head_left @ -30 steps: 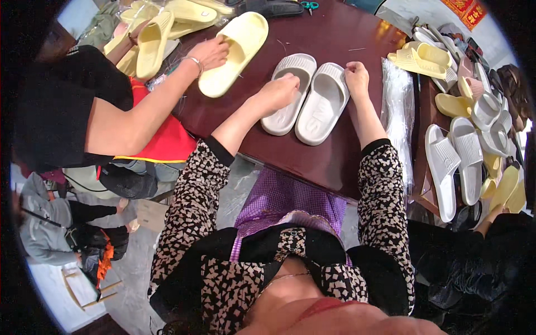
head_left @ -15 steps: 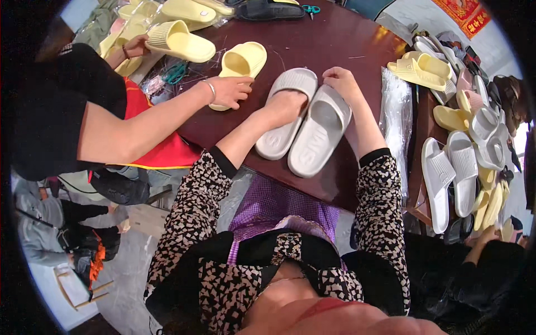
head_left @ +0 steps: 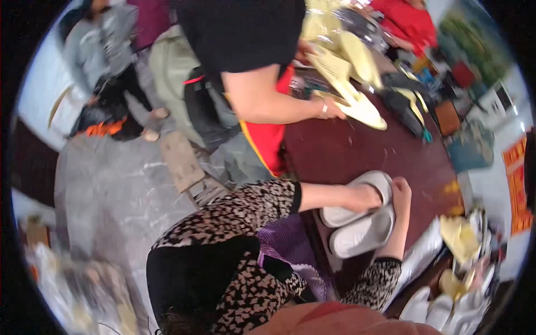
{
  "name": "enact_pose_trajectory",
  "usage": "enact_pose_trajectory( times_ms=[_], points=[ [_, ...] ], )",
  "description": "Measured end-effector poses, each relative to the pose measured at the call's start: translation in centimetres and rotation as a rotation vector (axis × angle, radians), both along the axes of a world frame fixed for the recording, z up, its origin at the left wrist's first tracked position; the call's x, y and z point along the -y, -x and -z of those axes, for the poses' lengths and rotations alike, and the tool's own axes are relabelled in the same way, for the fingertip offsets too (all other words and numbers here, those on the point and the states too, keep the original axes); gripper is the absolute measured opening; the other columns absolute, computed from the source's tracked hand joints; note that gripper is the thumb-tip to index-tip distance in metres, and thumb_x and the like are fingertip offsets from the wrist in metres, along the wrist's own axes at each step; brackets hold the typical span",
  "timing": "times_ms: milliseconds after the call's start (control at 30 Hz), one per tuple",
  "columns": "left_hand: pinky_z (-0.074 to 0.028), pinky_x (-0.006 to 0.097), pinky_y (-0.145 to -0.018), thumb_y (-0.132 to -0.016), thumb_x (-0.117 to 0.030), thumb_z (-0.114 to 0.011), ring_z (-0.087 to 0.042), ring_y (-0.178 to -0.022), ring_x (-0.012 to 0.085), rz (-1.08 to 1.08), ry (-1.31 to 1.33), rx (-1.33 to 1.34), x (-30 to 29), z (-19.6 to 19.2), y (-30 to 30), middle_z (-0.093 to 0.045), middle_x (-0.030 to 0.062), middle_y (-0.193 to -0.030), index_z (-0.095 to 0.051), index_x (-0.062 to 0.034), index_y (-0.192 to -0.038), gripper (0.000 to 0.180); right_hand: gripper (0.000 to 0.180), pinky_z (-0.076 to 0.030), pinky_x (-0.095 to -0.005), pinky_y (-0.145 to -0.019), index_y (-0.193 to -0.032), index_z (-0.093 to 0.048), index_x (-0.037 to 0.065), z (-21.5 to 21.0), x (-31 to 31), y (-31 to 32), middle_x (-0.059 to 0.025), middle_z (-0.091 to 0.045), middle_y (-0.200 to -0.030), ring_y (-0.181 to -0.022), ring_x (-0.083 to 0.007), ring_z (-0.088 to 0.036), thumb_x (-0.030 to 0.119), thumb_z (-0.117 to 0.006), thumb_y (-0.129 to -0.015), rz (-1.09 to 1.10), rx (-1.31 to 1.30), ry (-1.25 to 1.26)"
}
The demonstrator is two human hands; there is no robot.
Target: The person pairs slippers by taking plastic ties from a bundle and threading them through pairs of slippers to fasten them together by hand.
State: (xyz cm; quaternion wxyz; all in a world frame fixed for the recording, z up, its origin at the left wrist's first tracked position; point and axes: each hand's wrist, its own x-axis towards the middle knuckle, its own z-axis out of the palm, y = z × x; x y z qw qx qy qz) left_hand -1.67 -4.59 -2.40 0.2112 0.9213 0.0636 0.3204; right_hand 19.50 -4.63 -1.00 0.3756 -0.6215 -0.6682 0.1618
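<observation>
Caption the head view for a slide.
Left hand in one grey slipper, right hand by its mate, co-worker's hand on a yellow slipper.

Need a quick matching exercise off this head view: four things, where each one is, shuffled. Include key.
Things
1. left hand
2. right hand
3. co-worker's hand
4. wooden stool

Places
A. on a yellow slipper
B. at the toe ends of the grey slippers
C. on the grey floor
D. at the foot opening of one grey slipper

Pairs: 1-D, 2-B, 3-A, 4-C
</observation>
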Motion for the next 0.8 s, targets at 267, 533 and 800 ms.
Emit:
enact_pose_trajectory(
  times_ms=[267,533,800],
  points=[
    [-0.048,0.042,-0.069,-0.071,-0.012,-0.057,-0.061,-0.079,0.0306,-0.164,-0.015,0.093,-1.1,1.0,1.3,-0.062,0.0136,-0.081,-0.058,-0.0056,-0.078,0.010,0.010,-0.047,-0.0312,-0.071,-0.089,-0.059,-0.001,2.1,-1.2,-1.1,-0.0116,-0.062,-0.082,-0.076,-0.0187,-0.058,0.002,-0.055,-0.081,0.363,0.113,-0.283],
    [-0.048,0.040,-0.069,-0.075,-0.009,-0.056,-0.060,-0.079,0.0286,-0.245,-0.082,0.467,-0.5,-3.8,0.6,-0.061,0.0126,-0.082,-0.060,-0.0051,-0.085,0.012,0.010,-0.047,-0.0291,-0.070,-0.096,-0.055,0.000,-0.1,0.7,-0.4,-0.0092,-0.057,-0.084,-0.077,-0.0174,-0.055,0.004,-0.052,-0.087,0.470,-0.176,-0.465],
    [-0.049,0.037,-0.068,-0.075,-0.011,-0.057,-0.063,-0.079,0.0296,-0.204,0.626,0.308,-2.6,-6.4,-2.9,-0.064,0.0151,-0.083,-0.062,-0.0004,-0.086,0.016,0.007,-0.047,-0.0306,-0.070,-0.095,-0.052,0.000,-3.6,3.0,7.6,-0.0090,-0.056,-0.081,-0.075,-0.0183,-0.055,0.004,-0.051,-0.089,0.317,-0.143,-0.572]
  ],
)
